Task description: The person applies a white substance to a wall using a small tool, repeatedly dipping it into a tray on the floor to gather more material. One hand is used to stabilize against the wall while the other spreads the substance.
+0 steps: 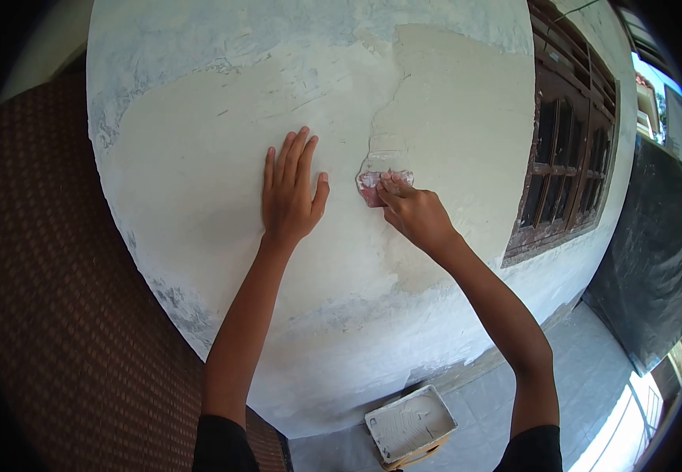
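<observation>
My left hand (pixel 290 193) lies flat against the wall (pixel 191 173), fingers stretched upward and thumb apart, holding nothing. To its right, my right hand (pixel 413 208) grips a reddish putty scraper (pixel 370 189) smeared with white filler. The scraper's blade edge rests on the wall, partly covered by my fingers. Above it runs a ragged ridge of filler, and a darker cream coat of putty (pixel 459 110) spreads up and to the right. Paler, bluish-white patches show around the coated area.
A tray of white putty (pixel 411 421) stands low by the wall on the grey floor (pixel 506 393). A brown barred window (pixel 565 149) is at the right. Brown woven matting (pixel 66 275) lines the left, and a dark sheet (pixel 639 252) hangs at far right.
</observation>
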The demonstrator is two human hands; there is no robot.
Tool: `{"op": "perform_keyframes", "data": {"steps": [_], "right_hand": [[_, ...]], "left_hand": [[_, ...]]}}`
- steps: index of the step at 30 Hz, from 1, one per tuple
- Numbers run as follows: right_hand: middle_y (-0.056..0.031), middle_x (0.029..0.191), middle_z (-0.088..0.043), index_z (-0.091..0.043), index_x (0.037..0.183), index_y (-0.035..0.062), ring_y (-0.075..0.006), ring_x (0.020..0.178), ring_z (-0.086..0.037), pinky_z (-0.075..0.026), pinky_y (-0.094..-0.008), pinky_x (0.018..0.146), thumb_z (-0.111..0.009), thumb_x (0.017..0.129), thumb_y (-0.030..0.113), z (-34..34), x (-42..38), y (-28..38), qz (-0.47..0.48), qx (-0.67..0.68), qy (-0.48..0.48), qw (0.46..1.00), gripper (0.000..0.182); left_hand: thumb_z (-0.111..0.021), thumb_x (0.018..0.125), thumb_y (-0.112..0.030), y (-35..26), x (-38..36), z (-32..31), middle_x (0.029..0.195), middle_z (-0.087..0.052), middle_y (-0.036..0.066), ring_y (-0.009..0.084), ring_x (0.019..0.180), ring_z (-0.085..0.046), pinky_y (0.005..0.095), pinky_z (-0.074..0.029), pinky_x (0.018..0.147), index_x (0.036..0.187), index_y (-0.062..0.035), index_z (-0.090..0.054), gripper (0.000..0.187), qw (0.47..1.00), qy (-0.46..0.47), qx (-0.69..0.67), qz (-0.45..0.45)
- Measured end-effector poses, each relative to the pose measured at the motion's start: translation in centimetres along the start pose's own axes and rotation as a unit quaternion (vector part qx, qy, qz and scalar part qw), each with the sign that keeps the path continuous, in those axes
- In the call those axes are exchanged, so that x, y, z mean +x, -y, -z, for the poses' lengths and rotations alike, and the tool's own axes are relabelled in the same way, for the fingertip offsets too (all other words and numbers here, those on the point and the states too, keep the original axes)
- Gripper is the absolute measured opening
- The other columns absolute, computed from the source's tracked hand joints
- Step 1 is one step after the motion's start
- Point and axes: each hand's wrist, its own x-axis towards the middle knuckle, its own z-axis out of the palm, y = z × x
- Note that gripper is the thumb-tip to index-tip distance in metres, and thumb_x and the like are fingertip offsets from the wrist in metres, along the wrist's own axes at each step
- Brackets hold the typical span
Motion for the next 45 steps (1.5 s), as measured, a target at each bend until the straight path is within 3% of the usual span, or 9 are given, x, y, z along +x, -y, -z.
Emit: {"op": "perform_keyframes", "data": {"steps": [12, 17, 22, 26, 27, 31, 35, 42, 45], "right_hand": [[-0.0181, 0.118, -0.066, -0.067, 0.101, -0.0022, -0.0283, 0.115, -0.064, -0.060, -0.0346, 0.079, -0.065, 0.080, 0.005, -1.2, -5.8, 2.9, 0.060, 0.011, 0.032, 0.998, 0.023], [-0.0160, 0.114, -0.068, -0.068, 0.102, 0.0002, -0.0259, 0.109, -0.067, -0.059, -0.0351, 0.084, -0.068, 0.077, 0.006, 1.2, -7.0, 4.4, 0.081, 0.032, -0.002, 0.996, 0.026], [-0.0129, 0.103, -0.072, -0.068, 0.104, 0.0017, -0.0272, 0.090, -0.070, -0.057, -0.0360, 0.078, -0.070, 0.081, 0.001, 2.7, -5.2, 3.8, 0.007, 0.112, -0.113, 0.987, 0.023], [-0.0112, 0.090, -0.066, -0.063, 0.113, 0.0040, -0.0268, 0.085, -0.065, -0.053, -0.0369, 0.074, -0.065, 0.087, 0.000, 2.4, -3.6, 2.0, -0.057, 0.165, -0.123, 0.977, 0.026], [-0.0112, 0.090, -0.066, -0.063, 0.113, 0.0040, -0.0268, 0.085, -0.065, -0.053, -0.0369, 0.074, -0.065, 0.087, 0.000, 2.2, -3.2, 1.5, -0.056, 0.165, -0.124, 0.977, 0.026], [-0.0173, 0.102, -0.061, -0.058, 0.121, 0.0006, -0.0244, 0.087, -0.064, -0.052, -0.0333, 0.075, -0.061, 0.094, 0.006, 1.7, -0.9, -0.7, -0.260, 0.335, -0.218, 0.879, 0.027], [-0.0145, 0.100, -0.059, -0.056, 0.124, 0.0009, -0.0213, 0.088, -0.063, -0.051, -0.0327, 0.076, -0.058, 0.097, 0.009, 0.6, 1.9, -1.9, -0.299, 0.389, -0.275, 0.827, 0.028], [-0.0184, 0.105, -0.060, -0.054, 0.124, -0.0001, -0.0281, 0.097, -0.059, -0.047, -0.0375, 0.087, -0.060, 0.097, 0.017, -0.1, 4.3, -3.8, -0.301, 0.301, -0.288, 0.858, 0.033], [-0.0193, 0.112, -0.061, -0.054, 0.123, -0.0038, -0.0253, 0.101, -0.060, -0.048, -0.0364, 0.089, -0.058, 0.098, 0.018, -1.0, 3.9, -7.9, -0.357, 0.313, -0.370, 0.799, 0.034]], "left_hand": [[-0.053, 0.093, -0.018, -0.3, -0.2, -0.2, 0.152, -0.040, 0.011, 0.0296, 0.143, -0.034, 0.0533, -0.021, 0.117, 0.144, -0.0045, -0.042, 0.054, 1.000, 0.003, -0.002, 0.009], [-0.053, 0.093, -0.019, -0.4, -0.2, -0.2, 0.153, -0.040, 0.011, 0.0270, 0.143, -0.035, 0.0510, -0.022, 0.118, 0.142, -0.0045, -0.044, 0.053, 1.000, 0.000, 0.017, 0.008], [-0.053, 0.092, -0.019, -0.7, -0.5, -0.2, 0.153, -0.040, 0.010, 0.0250, 0.144, -0.035, 0.0504, -0.022, 0.118, 0.143, -0.0051, -0.044, 0.054, 0.999, 0.008, 0.041, 0.012], [-0.053, 0.092, -0.018, -0.6, -0.8, -0.4, 0.155, -0.036, 0.010, 0.0287, 0.144, -0.033, 0.0532, -0.020, 0.118, 0.147, -0.0056, -0.039, 0.057, 0.999, 0.013, 0.037, 0.008], [-0.053, 0.093, -0.018, -0.6, -0.8, -0.5, 0.156, -0.036, 0.010, 0.0282, 0.144, -0.033, 0.0527, -0.021, 0.118, 0.147, -0.0057, -0.038, 0.057, 0.999, 0.013, 0.047, 0.008], [-0.052, 0.093, -0.019, -0.8, -0.9, -0.7, 0.155, -0.036, 0.010, 0.0274, 0.144, -0.034, 0.0520, -0.021, 0.118, 0.147, -0.0056, -0.039, 0.057, 0.997, 0.016, 0.071, 0.013], [-0.052, 0.093, -0.019, -0.7, -1.0, -0.8, 0.155, -0.037, 0.010, 0.0276, 0.144, -0.034, 0.0522, -0.021, 0.118, 0.146, -0.0052, -0.039, 0.057, 0.997, 0.011, 0.077, 0.009], [-0.052, 0.093, -0.020, -0.6, -1.0, -0.9, 0.155, -0.037, 0.010, 0.0278, 0.144, -0.034, 0.0523, -0.021, 0.118, 0.147, -0.0056, -0.039, 0.057, 0.996, 0.011, 0.084, 0.008], [-0.052, 0.092, -0.020, -0.7, -1.1, -0.9, 0.155, -0.037, 0.010, 0.0279, 0.144, -0.034, 0.0525, -0.021, 0.118, 0.147, -0.0060, -0.039, 0.057, 0.996, 0.013, 0.083, 0.011]]}}
